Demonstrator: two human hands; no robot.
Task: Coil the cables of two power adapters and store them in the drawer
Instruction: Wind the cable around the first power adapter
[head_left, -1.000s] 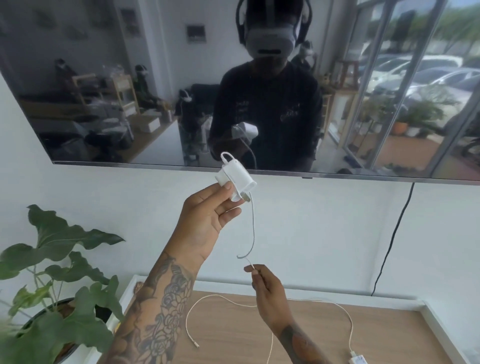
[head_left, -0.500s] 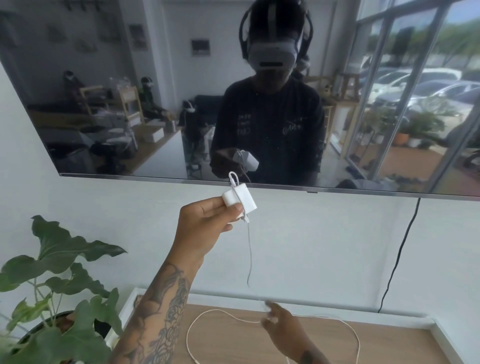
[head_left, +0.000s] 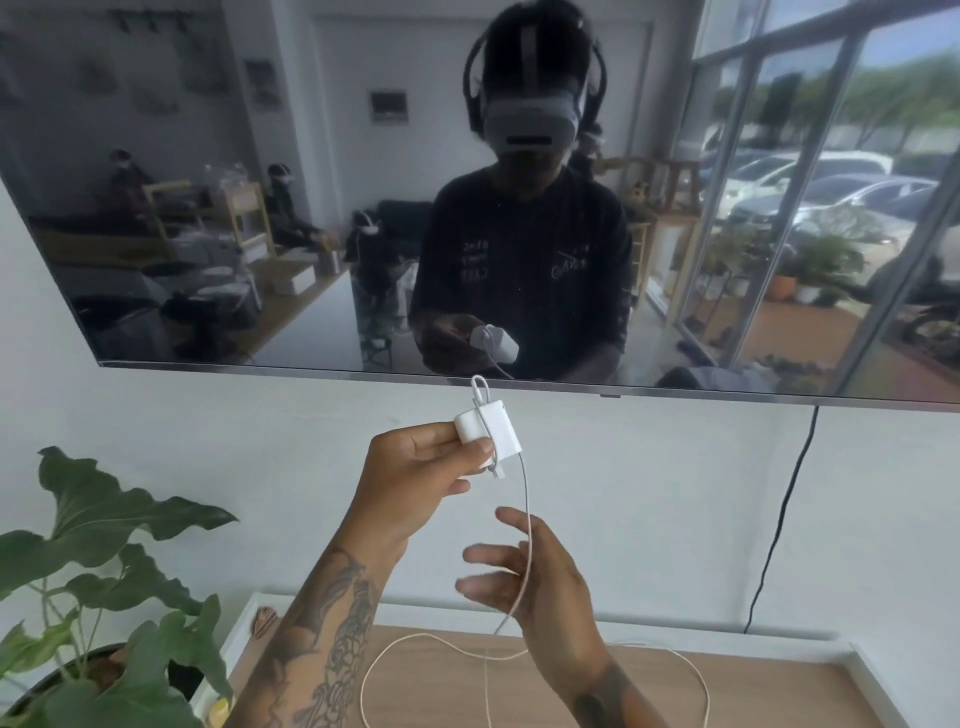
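Note:
My left hand grips a small white power adapter and holds it up in front of the wall, just under the TV. Its thin white cable is wound round the adapter body with a small loop sticking up, then hangs straight down. Below, my right hand has its fingers spread and fairly straight, and the hanging cable runs across its palm side. A second white cable lies in loose loops on the wooden top. No drawer is in view.
A large wall TV reflects the room and a person in a headset. A black cord hangs down the wall at right. A leafy potted plant stands at the left edge of the white-rimmed cabinet top.
My right hand let go of the cable end, dropped toward the wooden top, then rose to the hanging cable. My left hand kept the adapter, now lower in view.

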